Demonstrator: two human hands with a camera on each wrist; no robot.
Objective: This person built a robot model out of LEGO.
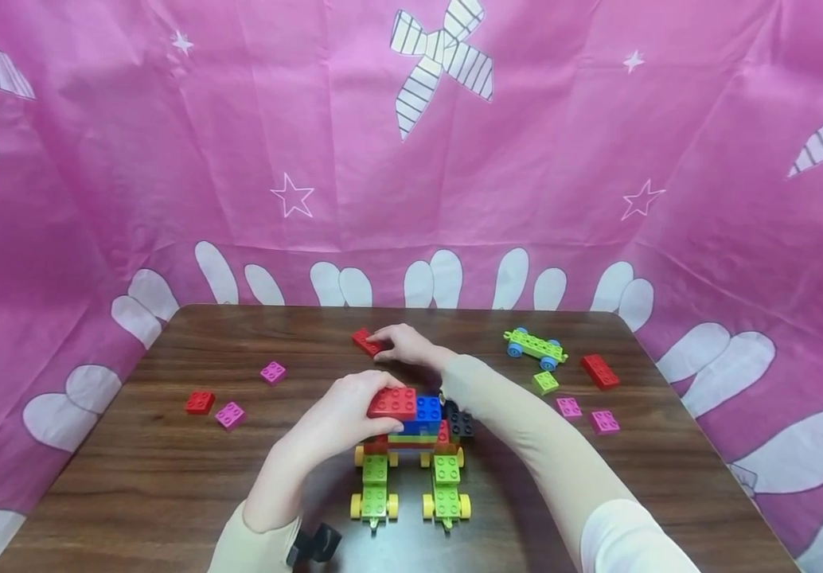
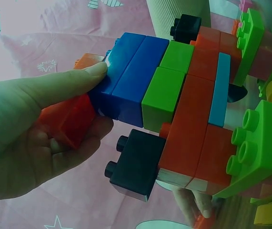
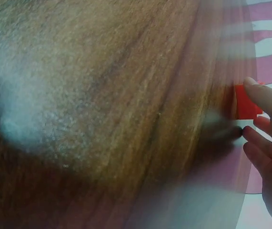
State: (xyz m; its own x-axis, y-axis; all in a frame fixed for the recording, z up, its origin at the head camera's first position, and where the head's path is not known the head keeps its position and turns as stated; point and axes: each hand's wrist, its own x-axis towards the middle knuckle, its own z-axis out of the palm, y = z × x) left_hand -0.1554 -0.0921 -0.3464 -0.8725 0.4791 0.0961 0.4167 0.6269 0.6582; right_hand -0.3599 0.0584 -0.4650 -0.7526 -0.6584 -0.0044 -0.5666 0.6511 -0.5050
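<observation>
A brick build (image 1: 422,434) stands at the table's front middle on two green chassis with yellow wheels (image 1: 374,487). It stacks blue, green, red and black bricks (image 2: 174,109). My left hand (image 1: 383,415) grips a red brick (image 1: 392,402) at the build's top left, and in the left wrist view the thumb (image 2: 74,78) reaches the blue brick (image 2: 131,76) beside that red brick (image 2: 69,119). My right hand (image 1: 386,344) reaches across to the far middle of the table, fingers closed on a small red brick (image 1: 366,342). The right wrist view shows fingertips (image 3: 264,98) over this brick (image 3: 244,102).
Loose pieces lie on the brown table (image 1: 168,477): a green chassis with blue wheels (image 1: 535,348), a red brick (image 1: 600,371), a green brick (image 1: 544,383) and two pink plates (image 1: 603,421) at right; a red brick (image 1: 200,402) and two pink plates (image 1: 229,415) at left. Pink curtain surrounds the table.
</observation>
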